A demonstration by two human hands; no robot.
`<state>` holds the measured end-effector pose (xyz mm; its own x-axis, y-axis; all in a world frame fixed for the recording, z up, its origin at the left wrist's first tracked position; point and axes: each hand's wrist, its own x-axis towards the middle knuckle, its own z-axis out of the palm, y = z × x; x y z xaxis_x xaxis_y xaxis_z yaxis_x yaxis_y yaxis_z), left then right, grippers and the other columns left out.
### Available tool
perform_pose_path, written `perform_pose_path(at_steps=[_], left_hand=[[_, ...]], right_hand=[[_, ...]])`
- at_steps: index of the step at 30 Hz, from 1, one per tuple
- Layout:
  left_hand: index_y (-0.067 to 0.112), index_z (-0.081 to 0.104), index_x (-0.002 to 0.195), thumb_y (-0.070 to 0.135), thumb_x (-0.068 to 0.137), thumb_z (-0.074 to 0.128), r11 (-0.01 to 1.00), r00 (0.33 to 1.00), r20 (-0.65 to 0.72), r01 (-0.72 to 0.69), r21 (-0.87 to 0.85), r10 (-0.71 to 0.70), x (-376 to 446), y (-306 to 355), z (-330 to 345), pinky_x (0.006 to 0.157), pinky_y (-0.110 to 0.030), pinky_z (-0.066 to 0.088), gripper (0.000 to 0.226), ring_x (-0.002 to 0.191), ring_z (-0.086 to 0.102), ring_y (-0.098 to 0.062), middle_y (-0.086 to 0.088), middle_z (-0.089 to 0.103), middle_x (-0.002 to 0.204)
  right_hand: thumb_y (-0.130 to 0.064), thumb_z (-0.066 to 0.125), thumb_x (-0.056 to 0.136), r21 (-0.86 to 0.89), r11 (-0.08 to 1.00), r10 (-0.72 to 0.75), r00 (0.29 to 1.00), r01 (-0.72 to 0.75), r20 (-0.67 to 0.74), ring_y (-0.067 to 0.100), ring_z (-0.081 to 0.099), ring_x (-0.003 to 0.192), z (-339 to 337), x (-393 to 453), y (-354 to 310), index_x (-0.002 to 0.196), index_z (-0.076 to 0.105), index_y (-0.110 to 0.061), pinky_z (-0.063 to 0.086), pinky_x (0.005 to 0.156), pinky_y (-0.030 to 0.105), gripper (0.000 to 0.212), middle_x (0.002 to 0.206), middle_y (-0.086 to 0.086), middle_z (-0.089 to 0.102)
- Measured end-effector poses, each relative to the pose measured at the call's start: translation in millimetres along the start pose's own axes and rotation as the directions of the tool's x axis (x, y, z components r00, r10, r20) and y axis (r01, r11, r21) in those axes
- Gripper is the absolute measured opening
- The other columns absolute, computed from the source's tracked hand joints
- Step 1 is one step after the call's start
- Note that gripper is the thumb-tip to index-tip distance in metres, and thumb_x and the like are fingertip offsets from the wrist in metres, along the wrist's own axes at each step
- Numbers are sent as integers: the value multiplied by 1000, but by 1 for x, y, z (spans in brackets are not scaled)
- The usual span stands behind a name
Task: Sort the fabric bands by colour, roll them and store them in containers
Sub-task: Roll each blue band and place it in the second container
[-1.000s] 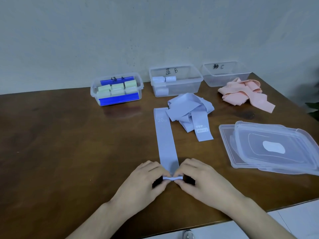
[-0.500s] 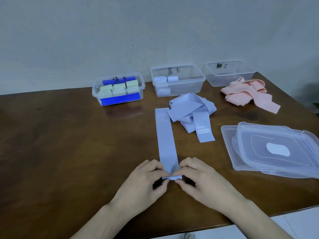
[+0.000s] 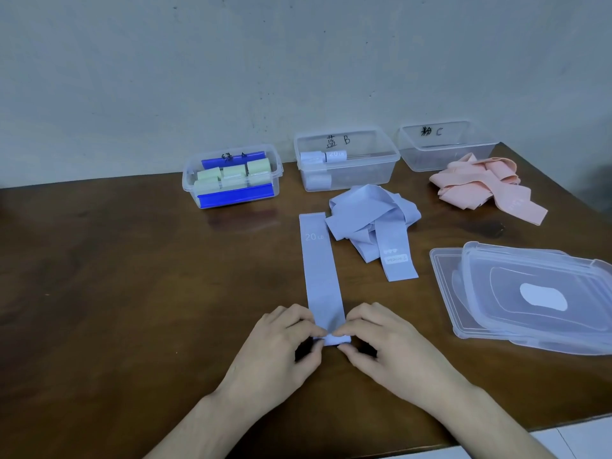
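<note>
Both hands' fingers [image 3: 318,331] pinch the flat lilac band's [image 3: 319,270] curled near end.

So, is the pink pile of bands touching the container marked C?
Touching, as far as the head view shows: the pink pile overlaps the front wall of container C with no table visible between them.
</note>
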<state>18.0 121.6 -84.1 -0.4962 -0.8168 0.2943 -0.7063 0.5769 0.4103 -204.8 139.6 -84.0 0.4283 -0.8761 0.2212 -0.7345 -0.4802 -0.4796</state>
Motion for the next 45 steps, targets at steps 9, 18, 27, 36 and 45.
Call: perform_pose_path(at_steps=[9,18,27,36,45], left_hand=[[27,68,106,38,91,51,998,998,21,-56,34,56,3,-4,1,75,-27,53,25,85,53,-4,15,58,103],[28,73,97,42,88,50,1000,998,59,-20,3,20,-3,4,-7,72,-21,50,29,79,51,-3,19,56,93],[29,75,102,41,90,48,999,998,-26,51,-6,-51,-9,4,-1,78,-26,51,31,88,48,-3,22,52,98],[29,69,95,35,87,55,997,993,-113,-26,70,33,-5,5,3,69,-23,49,18,80,49,-3,17,58,95],[34,71,100,40,90,50,996,995,-75,68,52,-64,-1,-2,2,76,-17,41,24,87,50,2,23,63,99]], right_hand=[[-41,50,98,-53,999,-9,1000,10,16,-1,40,94,1,7,5,117,66,-32,41,77,14,27,110,-23,49],[-48,30,100,-94,996,-6,996,15,91,-1,39,93,-3,1,-8,117,66,-32,45,82,20,42,107,-22,50],[-33,52,97,-99,994,-52,994,43,-99,-2,38,89,6,-3,-13,107,67,-30,48,76,20,19,105,-18,55],[-37,43,98,-111,994,-24,998,17,-59,-2,40,91,11,2,-5,114,67,-31,50,79,25,29,111,-21,55],[-39,52,94,-91,996,-21,994,11,-110,4,49,88,5,5,-2,113,66,-32,51,73,26,25,110,-20,54]])
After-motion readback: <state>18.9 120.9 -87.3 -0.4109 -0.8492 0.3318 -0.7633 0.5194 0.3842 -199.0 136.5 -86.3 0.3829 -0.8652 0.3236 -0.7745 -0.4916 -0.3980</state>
